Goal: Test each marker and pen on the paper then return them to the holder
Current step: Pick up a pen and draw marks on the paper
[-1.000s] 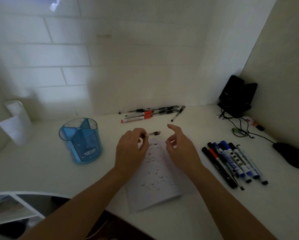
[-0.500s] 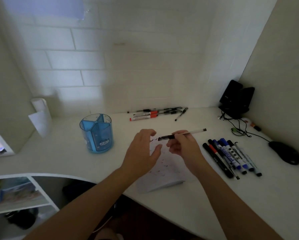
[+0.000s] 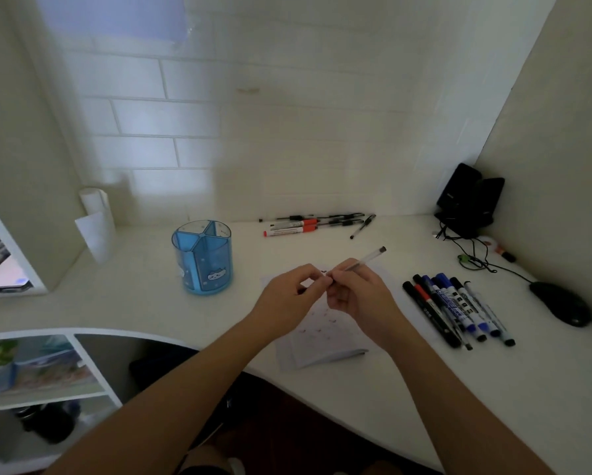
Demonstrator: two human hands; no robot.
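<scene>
The right hand (image 3: 359,296) grips a clear pen (image 3: 366,259) between thumb and curled fingers. The barrel slants up and away from it to the right, and its dark end points toward the back wall. The left hand (image 3: 287,296) meets it fingertip to fingertip. Its fingers are curled and its thumb and forefinger pinch the pen's lower end. That end is hidden between the two hands, so I cannot tell whether it carries a cap.

Both hands hang just above the paper (image 3: 322,351), which lies flat on the white surface (image 3: 493,389) beneath them. The part that shows below the wrists bears small red and dark marks.

The blue holder (image 3: 202,257) stands upright to the left of the left hand and a little beyond it, apart from the paper. It is translucent and split into compartments, with a small cat sticker on its wall.

To the right of the right hand a row of markers (image 3: 455,308) lies side by side on the surface, black, red and blue, with the barrels touching. Beyond both hands, near the wall, another cluster of pens and red markers (image 3: 305,226) lies roughly parallel to the wall. A lone pen (image 3: 363,226) lies tilted just to the right of that cluster.

Farther right than the marker row sits a black mouse (image 3: 560,303). Its cable runs back toward two dark speakers (image 3: 469,200) in the corner. Far to the left of the left hand, past the holder, a white paper roll (image 3: 95,221) stands against the wall.
</scene>
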